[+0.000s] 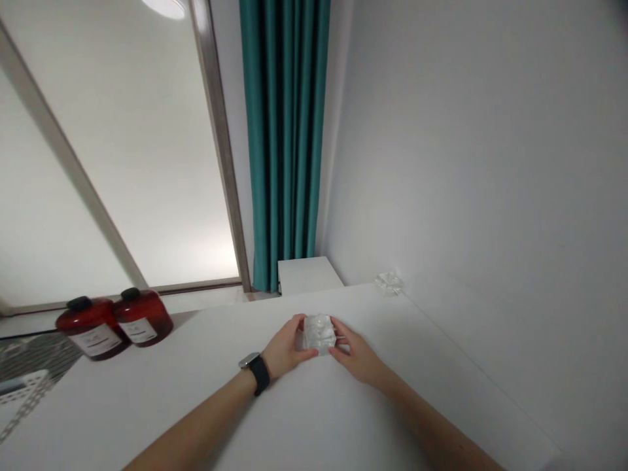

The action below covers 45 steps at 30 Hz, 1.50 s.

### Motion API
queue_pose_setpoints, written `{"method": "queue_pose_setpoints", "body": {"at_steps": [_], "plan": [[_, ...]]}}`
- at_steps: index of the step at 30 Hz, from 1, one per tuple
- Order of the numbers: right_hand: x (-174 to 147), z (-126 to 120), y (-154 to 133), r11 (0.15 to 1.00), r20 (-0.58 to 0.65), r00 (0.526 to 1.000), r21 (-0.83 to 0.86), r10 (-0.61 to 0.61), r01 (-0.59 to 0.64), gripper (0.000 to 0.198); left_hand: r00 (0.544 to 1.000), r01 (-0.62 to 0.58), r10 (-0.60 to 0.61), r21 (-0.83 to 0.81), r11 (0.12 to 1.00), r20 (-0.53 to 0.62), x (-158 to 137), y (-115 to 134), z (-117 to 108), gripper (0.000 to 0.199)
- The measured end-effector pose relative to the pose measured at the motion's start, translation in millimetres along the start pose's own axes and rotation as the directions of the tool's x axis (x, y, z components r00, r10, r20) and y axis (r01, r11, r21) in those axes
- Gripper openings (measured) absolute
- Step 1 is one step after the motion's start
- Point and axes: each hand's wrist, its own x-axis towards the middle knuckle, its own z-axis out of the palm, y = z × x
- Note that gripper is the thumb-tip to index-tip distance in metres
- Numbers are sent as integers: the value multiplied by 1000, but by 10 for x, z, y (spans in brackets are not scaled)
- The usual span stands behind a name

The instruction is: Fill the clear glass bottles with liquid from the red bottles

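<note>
White table [314, 418]: two hands, one glass block [319, 333].

Single head-worn view, looking forward and down across a white table [304, 418], hands [287, 350] near, wall corner beyond

A: Left edge of the white worktop [147, 405]: two red jars [115, 324], black caps, white labels, just beside each other and touching or nearly so.

B: Far right corner?

A: A small clear glass piece [388, 283], by the wall [490, 163]. Detail too small to tell.

B: Behind the far edge?

A: A white block [309, 275], lower than the worktop. A teal curtain [284, 131] hangs above it. Frosted window [122, 150] with grey frame to the left.

B: Below left?

A: Perforated white rack [22, 392], partly cut off.
</note>
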Motion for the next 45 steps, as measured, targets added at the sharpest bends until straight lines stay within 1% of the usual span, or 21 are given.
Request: {"method": "queue_pose_setpoints", "body": {"at_steps": [5,6,8,10,12,15,19,24,28,34,45], "plan": [[64,-429,217,1000,-42,999,-21,-11,10,55,998,-33,32,19,999,50,454,-47,250,55],[70,-523,280,999,-67,998,-36,-4,2,50,998,-37,35,30,999,58,547,-60,298,55],[66,-711,418,996,-164,986,-81,24,-38,39,997,-43,40,52,998,64,736,-84,396,54],[39,-884,545,985,-294,954,-137,60,-104,35,997,-45,41,73,996,58,926,-98,498,52],[-2,-1024,634,965,-405,911,-196,80,-172,35,998,-43,38,102,994,51,1113,-97,604,51],[-55,-1147,678,924,-497,865,-292,75,-248,35,999,-27,21,154,988,38,1373,-73,767,51],[-60,-1159,672,849,-541,839,-412,66,-332,35,1000,-3,-2,228,974,25,1692,-52,978,54],[-26,-1081,678,771,-549,832,-497,76,-398,32,1000,23,-22,309,951,-4,2034,-91,1177,57],[-7,-1050,652,733,-550,830,-527,91,-430,32,999,37,-33,348,937,-16,2213,-117,1271,56],[4,-1040,605,703,-551,827,-543,113,-459,30,999,42,-33,369,928,-30,2303,-100,1350,57],[-3,-1048,635,697,-552,823,-537,134,-474,31,999,50,-44,354,934,-26,2313,-111,1356,55]]}}
